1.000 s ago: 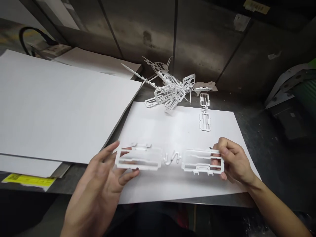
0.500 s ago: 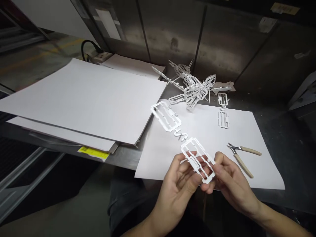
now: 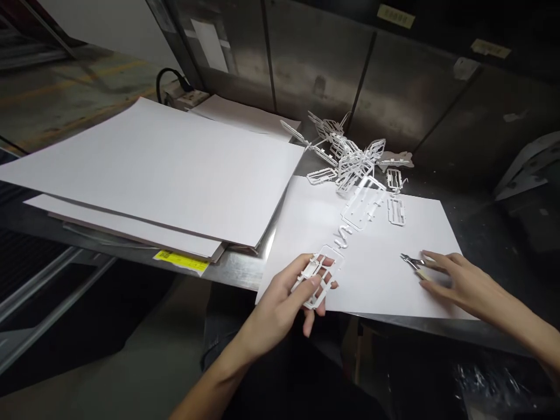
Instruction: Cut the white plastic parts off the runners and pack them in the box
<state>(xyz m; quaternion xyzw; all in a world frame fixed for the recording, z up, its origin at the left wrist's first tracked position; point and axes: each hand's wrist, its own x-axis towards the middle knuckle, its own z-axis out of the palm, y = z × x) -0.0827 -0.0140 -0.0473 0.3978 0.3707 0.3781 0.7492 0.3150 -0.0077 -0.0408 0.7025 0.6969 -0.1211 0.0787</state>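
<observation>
My left hand (image 3: 284, 303) is closed on one end of a white plastic moulding (image 3: 311, 280), thumb on top and fingers beneath. The moulding has two slotted rectangular frames joined by a curvy runner (image 3: 342, 236); its far frame (image 3: 364, 204) points away over the white sheet (image 3: 371, 280). At the right, my right hand (image 3: 455, 280) reaches over a pair of cream-handled side cutters (image 3: 413, 261). Its thumb and fingers are apart on either side of the handles, which the hand partly hides. The cutters' jaws point left, on the sheet.
A tangled heap of white mouldings (image 3: 354, 160) lies at the back, with one separate moulding (image 3: 396, 210) right of it. Large white sheets (image 3: 175, 175) are stacked on the left. Behind stands a metal wall (image 3: 315, 64); a power socket with a black cable (image 3: 186, 96) sits back left.
My right hand has let go of the moulding and moved right to the side cutters. My left hand has shifted left with the moulding, whose far end has swung to the right.
</observation>
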